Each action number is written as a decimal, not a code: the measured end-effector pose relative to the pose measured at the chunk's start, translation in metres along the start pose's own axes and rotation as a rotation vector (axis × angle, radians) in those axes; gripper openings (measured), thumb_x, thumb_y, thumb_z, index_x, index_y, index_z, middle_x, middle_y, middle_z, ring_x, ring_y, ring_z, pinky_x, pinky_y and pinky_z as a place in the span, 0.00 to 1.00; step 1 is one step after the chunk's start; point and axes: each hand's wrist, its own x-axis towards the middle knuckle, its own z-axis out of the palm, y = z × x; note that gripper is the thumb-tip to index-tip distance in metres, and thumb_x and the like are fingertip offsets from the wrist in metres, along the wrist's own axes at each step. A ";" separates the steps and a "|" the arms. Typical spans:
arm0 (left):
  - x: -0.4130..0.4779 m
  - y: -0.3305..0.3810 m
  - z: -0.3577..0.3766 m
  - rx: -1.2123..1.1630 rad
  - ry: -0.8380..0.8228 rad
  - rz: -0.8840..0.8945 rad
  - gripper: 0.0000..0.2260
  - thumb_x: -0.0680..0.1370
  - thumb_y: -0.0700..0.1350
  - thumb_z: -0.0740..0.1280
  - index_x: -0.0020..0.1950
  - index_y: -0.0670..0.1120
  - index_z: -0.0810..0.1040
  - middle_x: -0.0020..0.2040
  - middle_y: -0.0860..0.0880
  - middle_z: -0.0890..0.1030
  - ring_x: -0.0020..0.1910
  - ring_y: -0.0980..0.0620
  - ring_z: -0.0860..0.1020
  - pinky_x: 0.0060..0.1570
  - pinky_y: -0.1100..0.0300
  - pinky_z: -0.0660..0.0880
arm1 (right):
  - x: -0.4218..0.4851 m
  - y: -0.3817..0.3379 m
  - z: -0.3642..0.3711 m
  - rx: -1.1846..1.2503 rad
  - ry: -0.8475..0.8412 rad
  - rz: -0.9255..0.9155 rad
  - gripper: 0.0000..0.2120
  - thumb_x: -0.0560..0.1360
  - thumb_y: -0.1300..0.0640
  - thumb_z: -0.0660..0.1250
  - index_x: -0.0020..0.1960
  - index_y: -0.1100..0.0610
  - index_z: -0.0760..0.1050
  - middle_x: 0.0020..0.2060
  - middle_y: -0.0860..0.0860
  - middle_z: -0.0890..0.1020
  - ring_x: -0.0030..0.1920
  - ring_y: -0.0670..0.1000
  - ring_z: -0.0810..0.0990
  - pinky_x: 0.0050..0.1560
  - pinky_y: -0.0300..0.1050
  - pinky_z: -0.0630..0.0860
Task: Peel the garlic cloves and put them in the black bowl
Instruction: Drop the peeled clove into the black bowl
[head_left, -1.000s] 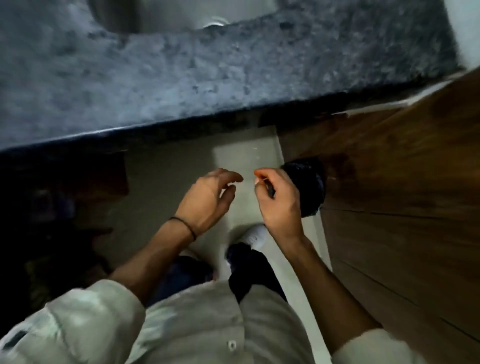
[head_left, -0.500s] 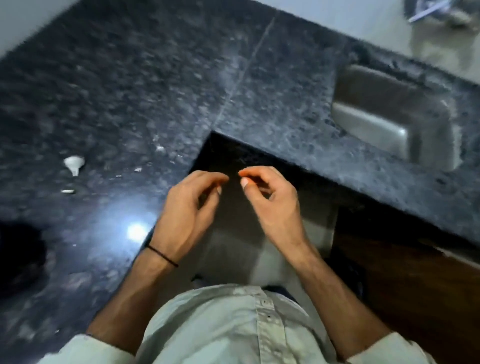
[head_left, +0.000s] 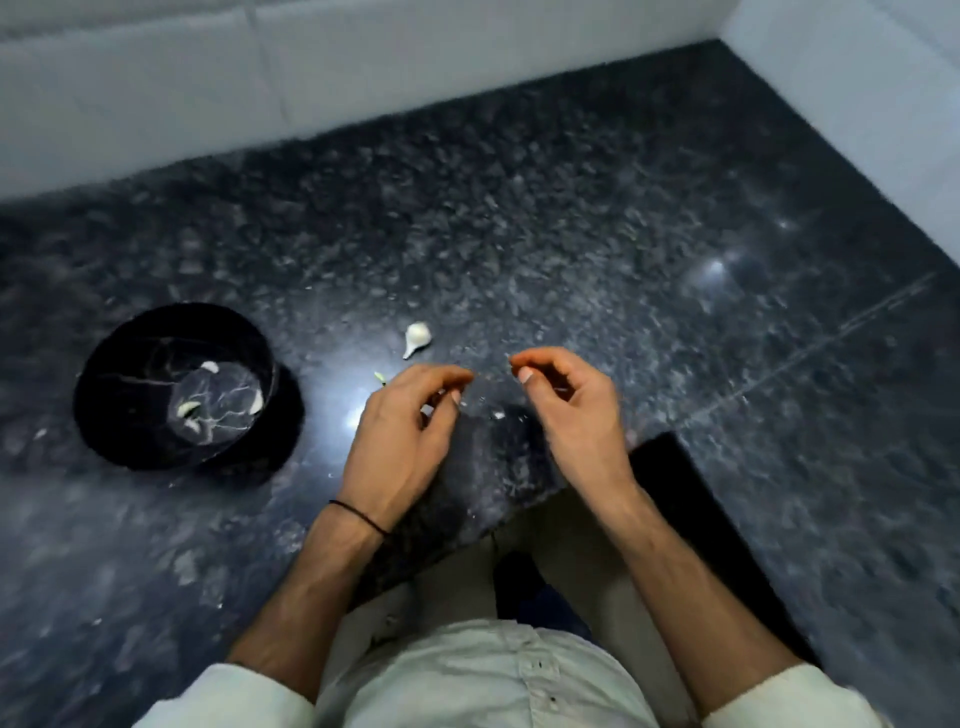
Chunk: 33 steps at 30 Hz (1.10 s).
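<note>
The black bowl stands on the dark granite counter at the left, with several peeled garlic cloves lying inside. One unpeeled garlic clove rests on the counter just beyond my hands. My left hand hovers over the counter edge with its fingers loosely curled and nothing visibly held. My right hand is beside it, thumb and forefinger pinched together, with nothing visible between them. Both hands are right of the bowl and apart from the clove.
Small white peel scraps and a green bit lie on the counter near my fingers. White tiled walls close off the back and the right. The counter has an inner corner edge right in front of my body.
The view has swung from the floor and the sink side to the counter corner with the bowl. My hands have come up over the counter, still close together.
</note>
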 end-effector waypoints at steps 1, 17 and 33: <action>0.003 -0.002 0.000 0.013 0.051 -0.045 0.10 0.79 0.38 0.68 0.55 0.50 0.83 0.52 0.56 0.83 0.44 0.60 0.79 0.43 0.76 0.68 | 0.013 0.002 0.005 -0.009 -0.053 -0.014 0.06 0.79 0.62 0.66 0.52 0.56 0.82 0.48 0.49 0.84 0.50 0.46 0.82 0.53 0.39 0.77; -0.012 -0.026 0.010 0.049 0.640 -0.486 0.14 0.75 0.29 0.67 0.49 0.49 0.77 0.48 0.51 0.79 0.45 0.63 0.78 0.49 0.69 0.74 | 0.092 0.034 0.074 -0.256 -0.484 -0.415 0.22 0.75 0.60 0.68 0.69 0.56 0.72 0.63 0.50 0.69 0.61 0.42 0.66 0.62 0.24 0.58; 0.020 -0.046 -0.001 0.396 0.343 -0.285 0.05 0.82 0.47 0.63 0.48 0.46 0.74 0.47 0.51 0.75 0.45 0.48 0.76 0.41 0.49 0.73 | 0.086 0.036 0.076 -0.431 -0.465 -0.577 0.12 0.82 0.54 0.62 0.63 0.55 0.77 0.61 0.49 0.75 0.60 0.47 0.66 0.59 0.25 0.57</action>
